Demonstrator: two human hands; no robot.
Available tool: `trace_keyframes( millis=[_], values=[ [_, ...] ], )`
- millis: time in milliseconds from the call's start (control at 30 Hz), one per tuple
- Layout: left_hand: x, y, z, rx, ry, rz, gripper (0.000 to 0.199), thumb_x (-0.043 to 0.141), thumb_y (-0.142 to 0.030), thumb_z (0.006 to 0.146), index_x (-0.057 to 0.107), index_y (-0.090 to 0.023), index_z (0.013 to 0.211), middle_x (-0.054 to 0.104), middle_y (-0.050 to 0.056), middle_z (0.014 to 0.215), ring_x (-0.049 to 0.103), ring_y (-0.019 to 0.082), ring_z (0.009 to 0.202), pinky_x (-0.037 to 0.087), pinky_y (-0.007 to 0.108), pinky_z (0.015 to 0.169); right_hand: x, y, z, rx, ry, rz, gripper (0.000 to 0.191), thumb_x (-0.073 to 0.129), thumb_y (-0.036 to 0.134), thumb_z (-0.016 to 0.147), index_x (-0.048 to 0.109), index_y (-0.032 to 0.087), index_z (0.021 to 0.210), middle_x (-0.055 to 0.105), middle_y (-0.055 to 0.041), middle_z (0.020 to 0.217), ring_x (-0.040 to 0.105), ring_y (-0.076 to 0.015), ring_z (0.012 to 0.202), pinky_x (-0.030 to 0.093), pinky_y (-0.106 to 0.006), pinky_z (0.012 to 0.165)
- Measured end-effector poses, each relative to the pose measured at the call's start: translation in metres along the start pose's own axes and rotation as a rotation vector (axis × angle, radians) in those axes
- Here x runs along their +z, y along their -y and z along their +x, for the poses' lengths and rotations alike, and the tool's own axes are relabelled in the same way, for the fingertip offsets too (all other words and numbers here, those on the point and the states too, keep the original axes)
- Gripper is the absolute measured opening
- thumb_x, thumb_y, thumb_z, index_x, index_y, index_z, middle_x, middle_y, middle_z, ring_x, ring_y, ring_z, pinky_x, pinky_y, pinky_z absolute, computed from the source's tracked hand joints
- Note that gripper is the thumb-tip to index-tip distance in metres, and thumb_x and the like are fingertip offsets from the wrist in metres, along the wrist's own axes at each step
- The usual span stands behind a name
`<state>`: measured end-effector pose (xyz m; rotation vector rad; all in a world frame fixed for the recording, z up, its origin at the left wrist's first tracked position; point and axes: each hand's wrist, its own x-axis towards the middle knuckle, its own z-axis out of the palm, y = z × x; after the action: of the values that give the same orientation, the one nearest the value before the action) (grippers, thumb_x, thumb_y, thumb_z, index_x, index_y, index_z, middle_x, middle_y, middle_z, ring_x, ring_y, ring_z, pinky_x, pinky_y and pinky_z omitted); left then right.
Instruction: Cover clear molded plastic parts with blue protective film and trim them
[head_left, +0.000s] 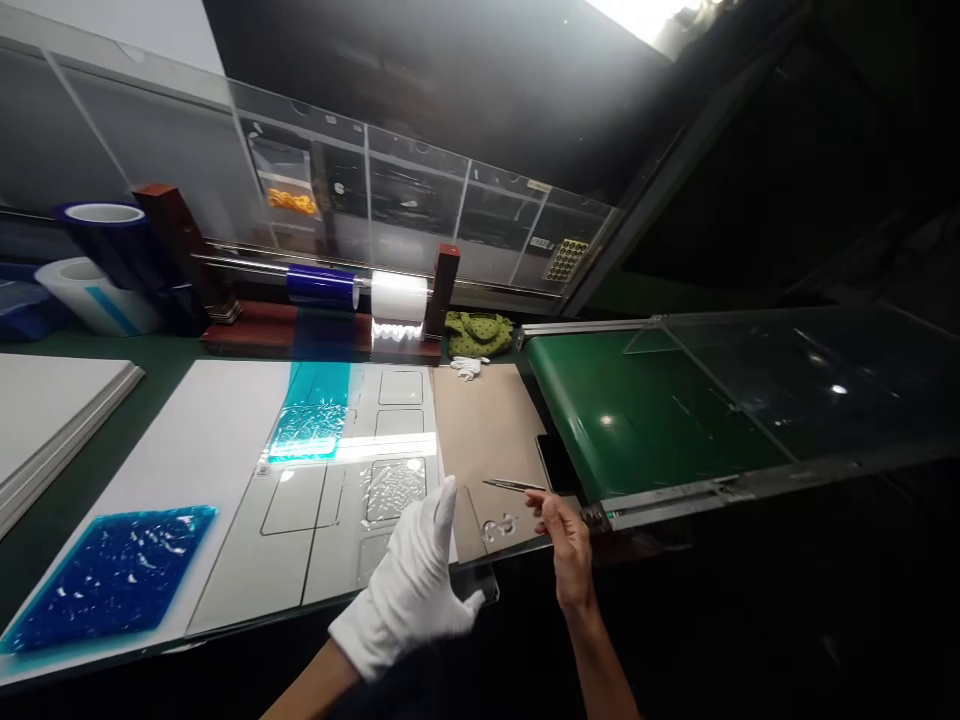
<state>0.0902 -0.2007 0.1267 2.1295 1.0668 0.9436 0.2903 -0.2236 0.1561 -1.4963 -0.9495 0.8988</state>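
My left hand [412, 580], in a white glove, is at the front edge of the work surface. Its fingers and thumb are about a clear panel [486, 580] with a rounded corner, which is hard to make out against the brown board [487, 415]. My right hand [566, 540] is bare and pinches a pair of tweezers [510, 486], whose tips point left over the board. Small clear curled pieces [499, 527] show just left of the right fingers. Left of the glove, bubbly clear film [394, 490] lies on a pale sheet [337, 540] marked with rounded rectangles.
Blue film [319, 385] runs down from a blue roll [322, 287] beside a white roll [399, 295] on a rod. A blue film pad [112, 570] lies at left. To the right stand a dark phone-like slab [553, 460] and a green conveyor belt [645, 410] with clear covers.
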Motion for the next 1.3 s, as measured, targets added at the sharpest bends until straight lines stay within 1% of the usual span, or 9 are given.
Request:
trace_keyframes(
  millis=[133, 233, 400, 567, 667, 767, 867, 1133, 1300],
  values=[
    [0.002, -0.019, 0.001, -0.04, 0.126, 0.206, 0.106, 0.068, -0.041, 0.058, 0.012, -0.026, 0.147, 0.036, 0.019, 0.14, 0.042, 0.044, 0.117, 0.027, 0.056, 0.096, -0.013, 0.002, -0.009, 0.0, 0.21, -0.139, 0.045, 0.041, 0.052, 0.091, 0.065, 0.016, 0.104, 0.053, 0.002, 0.056, 0.044, -0.0112, 0.05, 0.036, -0.024, 0.054],
    [-0.001, -0.037, 0.005, -0.111, 0.265, 0.338, 0.092, 0.068, -0.043, 0.055, 0.035, -0.031, 0.14, 0.038, 0.021, 0.137, 0.045, 0.047, 0.109, 0.03, 0.058, 0.087, -0.013, 0.002, -0.012, 0.002, 0.337, -0.199, 0.044, 0.041, 0.049, 0.091, 0.067, 0.015, 0.091, 0.048, 0.0035, 0.05, 0.044, -0.0108, 0.049, 0.034, -0.023, 0.052],
    [0.007, -0.066, 0.01, -0.179, 0.38, 0.483, 0.086, 0.068, -0.041, 0.05, 0.048, -0.023, 0.132, 0.045, 0.024, 0.128, 0.044, 0.048, 0.109, 0.031, 0.059, 0.085, -0.013, 0.006, -0.022, -0.229, 0.324, -0.61, 0.031, 0.043, 0.034, 0.091, 0.063, 0.018, 0.075, 0.053, 0.0012, 0.054, 0.046, -0.0109, 0.049, 0.029, -0.023, 0.052],
    [0.027, -0.089, 0.018, -0.126, 0.401, 0.575, 0.078, 0.065, -0.018, 0.043, 0.058, -0.005, 0.119, 0.051, 0.03, 0.115, 0.044, 0.053, 0.104, 0.022, 0.069, 0.088, -0.018, 0.01, -0.039, -0.482, 0.295, -0.94, 0.032, 0.035, 0.024, 0.092, 0.061, 0.018, 0.074, 0.061, -0.0059, 0.064, 0.052, -0.0147, 0.055, 0.03, -0.026, 0.057],
    [0.033, -0.082, 0.013, -0.075, 0.343, 0.5, 0.083, 0.067, -0.022, 0.047, 0.051, -0.012, 0.128, 0.045, 0.029, 0.123, 0.043, 0.052, 0.107, 0.025, 0.068, 0.087, -0.03, 0.006, -0.038, -0.373, 0.228, -0.741, 0.035, 0.036, 0.032, 0.092, 0.062, 0.018, 0.074, 0.057, -0.0038, 0.059, 0.049, -0.0136, 0.052, 0.031, -0.025, 0.055],
    [0.039, -0.063, -0.002, 0.014, 0.252, 0.229, 0.088, 0.069, -0.038, 0.053, 0.041, -0.027, 0.136, 0.035, 0.019, 0.135, 0.04, 0.043, 0.116, 0.033, 0.057, 0.093, -0.046, -0.003, -0.032, -0.079, 0.27, -0.258, 0.037, 0.042, 0.045, 0.09, 0.062, 0.017, 0.076, 0.046, 0.0031, 0.048, 0.038, -0.0097, 0.043, 0.027, -0.022, 0.047],
    [0.049, -0.056, -0.01, 0.056, 0.127, 0.083, 0.087, 0.067, -0.04, 0.056, 0.037, -0.026, 0.137, 0.028, 0.015, 0.14, 0.035, 0.037, 0.124, 0.036, 0.048, 0.098, -0.055, -0.011, -0.026, 0.132, 0.332, 0.047, 0.04, 0.045, 0.051, 0.086, 0.059, 0.016, 0.073, 0.037, 0.0072, 0.044, 0.023, -0.0063, 0.039, 0.018, -0.021, 0.041],
    [0.046, -0.098, 0.017, -0.081, 0.425, 0.513, 0.079, 0.069, -0.031, 0.045, 0.057, -0.017, 0.122, 0.051, 0.026, 0.115, 0.051, 0.047, 0.095, 0.038, 0.062, 0.076, -0.048, -0.004, -0.04, -0.252, 0.098, -0.64, 0.027, 0.047, 0.032, 0.085, 0.06, 0.019, 0.065, 0.052, -0.0011, 0.055, 0.046, -0.0121, 0.051, 0.029, -0.025, 0.055],
    [0.047, -0.062, -0.004, 0.007, 0.405, 0.06, 0.087, 0.072, -0.038, 0.051, 0.045, -0.035, 0.134, 0.038, 0.013, 0.14, 0.041, 0.043, 0.119, 0.034, 0.056, 0.097, -0.074, -0.027, -0.036, 0.171, 0.28, 0.067, 0.032, 0.055, 0.044, 0.081, 0.058, 0.017, 0.065, 0.036, 0.0071, 0.044, 0.027, -0.006, 0.04, 0.021, -0.02, 0.044]
  ],
)
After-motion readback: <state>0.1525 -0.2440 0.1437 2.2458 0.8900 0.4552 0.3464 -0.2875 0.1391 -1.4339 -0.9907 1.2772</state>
